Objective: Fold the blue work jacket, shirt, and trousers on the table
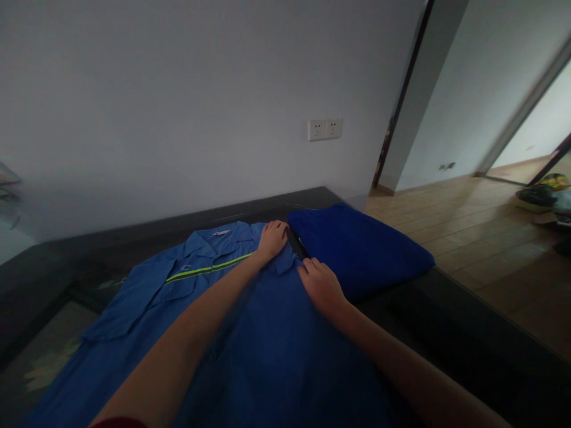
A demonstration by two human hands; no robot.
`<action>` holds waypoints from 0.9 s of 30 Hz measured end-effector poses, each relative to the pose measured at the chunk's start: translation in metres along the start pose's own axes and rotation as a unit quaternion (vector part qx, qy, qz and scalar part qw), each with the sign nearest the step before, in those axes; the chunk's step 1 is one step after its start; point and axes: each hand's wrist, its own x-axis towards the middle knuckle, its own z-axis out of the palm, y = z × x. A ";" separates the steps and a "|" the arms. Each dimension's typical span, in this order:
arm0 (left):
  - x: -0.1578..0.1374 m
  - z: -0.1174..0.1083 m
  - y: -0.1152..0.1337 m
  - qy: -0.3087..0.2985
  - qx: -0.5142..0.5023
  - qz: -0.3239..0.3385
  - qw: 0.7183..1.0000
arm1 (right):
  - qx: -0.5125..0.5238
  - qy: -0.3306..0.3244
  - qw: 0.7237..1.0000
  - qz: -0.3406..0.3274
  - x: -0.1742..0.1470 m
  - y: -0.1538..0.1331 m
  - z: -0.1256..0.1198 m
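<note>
A blue work shirt [276, 333] with a yellow-green stripe lies spread over a dark tabletop, its collar towards the wall. My left hand [273, 239] is on the shirt's right part, beyond the stripe, with its fingers curled together over the cloth edge. Closer to me, my right hand [322, 285] holds the same side of the shirt, fingers bent at the edge; the thumb is partly hidden. Just right of both hands lies a folded, darker blue cloth item [357, 244], close to my right fingertips.
The dark table [446, 321] runs along a pale wall [178, 107] carrying a double socket [325, 129]. Its right edge borders a tiled floor [464, 220]. A doorway stands at the back right, with a pile of items [542, 193] on the floor at far right.
</note>
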 end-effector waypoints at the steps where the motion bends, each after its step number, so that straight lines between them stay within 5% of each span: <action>1: -0.002 -0.002 -0.007 0.007 -0.002 -0.018 1.000 | 0.019 0.005 1.000 -0.016 0.000 -0.002 0.006; 7: -0.021 -0.001 -0.063 -0.069 0.006 -0.135 0.989 | 0.101 0.018 0.995 -0.009 0.006 -0.005 0.045; 15: -0.037 0.013 -0.096 -0.168 -0.010 -0.124 0.978 | 0.125 0.029 0.991 0.043 0.002 -0.016 0.057; 22: -0.043 0.009 -0.094 -0.151 -0.018 -0.114 0.982 | 0.110 0.015 0.992 0.063 -0.001 -0.028 0.057; 27: -0.033 -0.001 -0.081 -0.067 -0.002 -0.094 0.993 | 0.132 0.031 0.989 0.059 0.001 -0.023 0.047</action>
